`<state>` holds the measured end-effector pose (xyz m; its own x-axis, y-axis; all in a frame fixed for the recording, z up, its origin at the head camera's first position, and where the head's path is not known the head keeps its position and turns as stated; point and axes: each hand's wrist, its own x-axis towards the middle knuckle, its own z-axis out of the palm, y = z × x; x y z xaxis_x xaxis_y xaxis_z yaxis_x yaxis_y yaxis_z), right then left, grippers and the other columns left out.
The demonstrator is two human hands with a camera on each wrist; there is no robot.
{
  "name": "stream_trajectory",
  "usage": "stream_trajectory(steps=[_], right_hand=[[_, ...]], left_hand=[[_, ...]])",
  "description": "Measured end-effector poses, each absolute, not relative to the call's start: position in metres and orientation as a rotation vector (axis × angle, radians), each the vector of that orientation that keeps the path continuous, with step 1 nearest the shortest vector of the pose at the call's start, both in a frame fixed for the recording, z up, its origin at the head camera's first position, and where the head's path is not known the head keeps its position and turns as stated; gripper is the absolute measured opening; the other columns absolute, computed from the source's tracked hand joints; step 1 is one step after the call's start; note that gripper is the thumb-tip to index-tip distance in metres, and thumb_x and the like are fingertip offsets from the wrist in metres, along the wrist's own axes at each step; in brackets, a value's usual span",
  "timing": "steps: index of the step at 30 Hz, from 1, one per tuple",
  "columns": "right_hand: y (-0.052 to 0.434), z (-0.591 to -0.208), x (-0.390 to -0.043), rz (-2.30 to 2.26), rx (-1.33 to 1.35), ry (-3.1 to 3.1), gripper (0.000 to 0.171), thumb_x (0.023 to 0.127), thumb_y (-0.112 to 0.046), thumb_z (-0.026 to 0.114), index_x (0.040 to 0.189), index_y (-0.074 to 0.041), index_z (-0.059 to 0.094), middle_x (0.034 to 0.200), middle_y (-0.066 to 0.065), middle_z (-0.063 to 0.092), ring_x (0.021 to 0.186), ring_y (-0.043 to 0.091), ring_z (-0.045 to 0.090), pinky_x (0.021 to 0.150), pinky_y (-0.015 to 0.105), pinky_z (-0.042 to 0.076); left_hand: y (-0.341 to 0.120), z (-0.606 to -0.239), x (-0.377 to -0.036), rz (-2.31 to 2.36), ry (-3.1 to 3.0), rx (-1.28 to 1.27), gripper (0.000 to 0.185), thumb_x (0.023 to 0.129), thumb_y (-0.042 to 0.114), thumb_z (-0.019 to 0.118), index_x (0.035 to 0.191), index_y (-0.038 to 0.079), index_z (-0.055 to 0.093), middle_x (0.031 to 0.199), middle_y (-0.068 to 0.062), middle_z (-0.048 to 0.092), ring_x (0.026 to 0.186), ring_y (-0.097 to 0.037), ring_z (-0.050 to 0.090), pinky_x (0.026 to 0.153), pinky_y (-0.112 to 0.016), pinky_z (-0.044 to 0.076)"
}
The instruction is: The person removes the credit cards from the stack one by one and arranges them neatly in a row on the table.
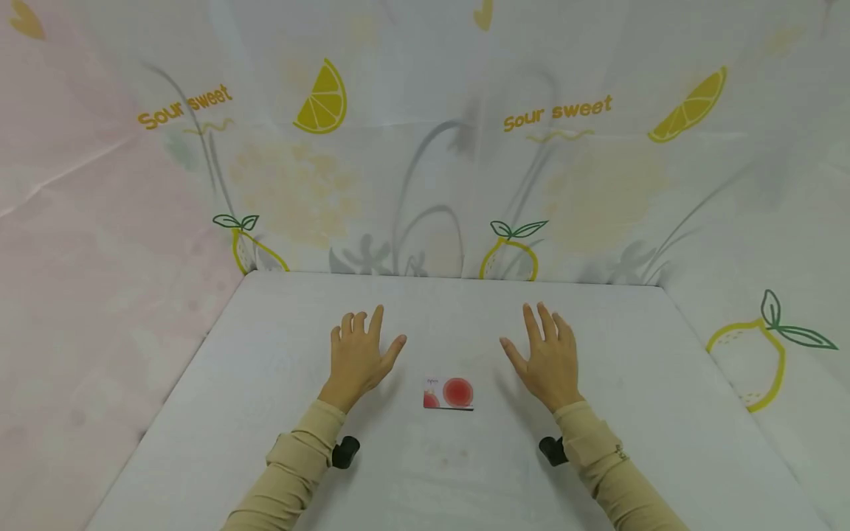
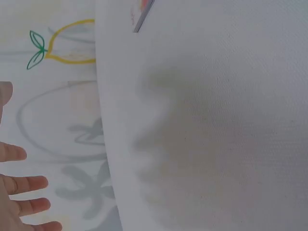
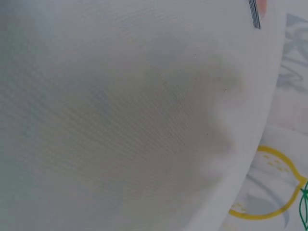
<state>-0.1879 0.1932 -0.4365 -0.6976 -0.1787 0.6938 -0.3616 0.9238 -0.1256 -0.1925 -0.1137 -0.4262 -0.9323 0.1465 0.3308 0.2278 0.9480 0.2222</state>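
A small white card (image 1: 448,393) printed with a red circle lies flat on the white table (image 1: 252,369), between my two hands. My left hand (image 1: 358,354) is spread palm down just left of the card, fingers straight, holding nothing. My right hand (image 1: 547,354) is spread the same way just right of it, also holding nothing. Neither hand touches the card. In the left wrist view my fingers (image 2: 21,195) show at the lower left and a corner of the card (image 2: 143,14) at the top. The right wrist view catches only the card's edge (image 3: 255,13).
A cloth backdrop (image 1: 425,147) printed with lemons and "Sour sweet" walls in the table at the back and on both sides. A black wrist camera mount (image 1: 345,451) sits under each beige sleeve.
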Motion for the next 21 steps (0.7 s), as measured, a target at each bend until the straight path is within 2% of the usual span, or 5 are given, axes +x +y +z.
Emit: stream_trajectory(steps=[4,7,14,21], right_hand=[[0.194,-0.437,-0.189,0.445,0.479,-2.345,0.060,0.081,-0.035,0.067,0.125,0.005,0.054,0.110,0.028,0.056,0.091,0.045,0.053,0.075,0.053,0.045],[0.196,-0.439,-0.189,0.576,0.537,-2.385,0.059,0.077,-0.024,0.074,0.124,0.005,0.054,0.105,0.026,0.057,0.088,0.041,0.053,0.075,0.050,0.046],[0.202,-0.439,-0.188,0.761,0.615,-2.442,0.058,0.076,-0.016,0.077,0.125,0.004,0.053,0.106,0.022,0.058,0.096,0.038,0.054,0.082,0.051,0.045],[0.205,-0.434,-0.187,0.874,0.667,-2.489,0.051,0.076,-0.013,0.076,0.121,0.001,0.056,0.104,0.015,0.059,0.095,0.035,0.057,0.078,0.048,0.048]], left_hand=[[-0.117,-0.428,-0.193,-0.423,-2.737,-0.386,0.066,0.088,0.050,0.055,0.133,0.002,0.048,0.119,-0.024,0.054,0.112,-0.042,0.046,0.086,-0.055,0.041],[-0.120,-0.431,-0.194,-0.554,-2.715,-0.536,0.065,0.086,0.044,0.061,0.131,-0.001,0.050,0.118,-0.024,0.054,0.111,-0.041,0.048,0.086,-0.056,0.042],[-0.127,-0.438,-0.197,-0.724,-2.719,-0.714,0.065,0.082,0.042,0.066,0.128,-0.002,0.052,0.119,-0.022,0.056,0.110,-0.039,0.051,0.088,-0.056,0.042],[-0.127,-0.436,-0.195,-0.805,-2.791,-0.738,0.063,0.080,0.042,0.068,0.128,0.002,0.054,0.123,-0.016,0.056,0.112,-0.032,0.053,0.092,-0.052,0.042]])
